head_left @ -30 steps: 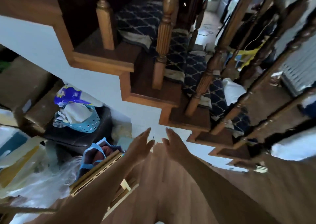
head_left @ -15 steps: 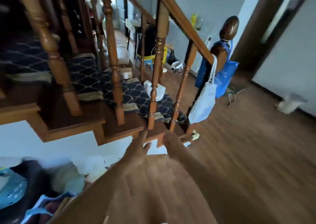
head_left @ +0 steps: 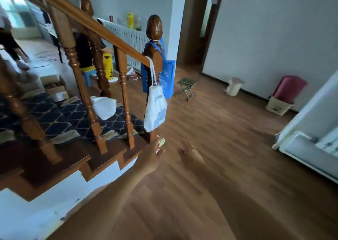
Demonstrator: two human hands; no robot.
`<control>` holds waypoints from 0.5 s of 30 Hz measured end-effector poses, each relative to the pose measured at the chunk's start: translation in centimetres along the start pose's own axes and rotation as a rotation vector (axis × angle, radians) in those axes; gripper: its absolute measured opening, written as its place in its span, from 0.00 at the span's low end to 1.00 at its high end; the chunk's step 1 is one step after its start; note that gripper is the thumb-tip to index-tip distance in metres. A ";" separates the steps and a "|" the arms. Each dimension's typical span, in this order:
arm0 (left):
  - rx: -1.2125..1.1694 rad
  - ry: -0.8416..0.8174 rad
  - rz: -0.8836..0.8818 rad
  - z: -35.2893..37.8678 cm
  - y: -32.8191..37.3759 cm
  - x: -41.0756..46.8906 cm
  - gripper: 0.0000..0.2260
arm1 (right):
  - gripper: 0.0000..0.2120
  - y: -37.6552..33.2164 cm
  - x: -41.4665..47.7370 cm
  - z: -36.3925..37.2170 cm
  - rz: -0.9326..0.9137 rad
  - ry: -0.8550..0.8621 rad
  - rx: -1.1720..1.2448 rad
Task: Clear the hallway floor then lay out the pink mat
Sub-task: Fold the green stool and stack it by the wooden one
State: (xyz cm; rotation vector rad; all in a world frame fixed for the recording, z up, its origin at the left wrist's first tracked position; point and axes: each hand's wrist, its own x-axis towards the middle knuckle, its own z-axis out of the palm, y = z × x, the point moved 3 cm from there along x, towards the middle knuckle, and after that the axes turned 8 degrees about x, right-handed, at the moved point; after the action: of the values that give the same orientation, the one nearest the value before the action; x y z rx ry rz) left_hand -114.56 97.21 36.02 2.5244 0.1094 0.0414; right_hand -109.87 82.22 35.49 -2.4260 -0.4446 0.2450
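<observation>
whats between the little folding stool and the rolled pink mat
Head view: a small cream bin stands between the folding stool and the pink mat; otherwise it is bare wood floor.

Left grip (head_left: pixel 150 157) and right grip (head_left: pixel 190 154) forward side by side, relaxed

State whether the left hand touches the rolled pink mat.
Apart. Head view: the left hand hovers by the stairs; wooden floor separates it from the mat.
</observation>
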 end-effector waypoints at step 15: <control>-0.094 -0.087 0.066 10.9 19.8 17.0 0.24 | 0.25 18.7 7.4 -18.2 0.109 0.119 0.005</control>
State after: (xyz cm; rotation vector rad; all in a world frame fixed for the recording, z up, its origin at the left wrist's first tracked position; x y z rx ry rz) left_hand -95.70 76.33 38.61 2.4315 -0.0107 -0.0363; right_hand -93.11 60.94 37.19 -2.4470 -0.2596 0.1472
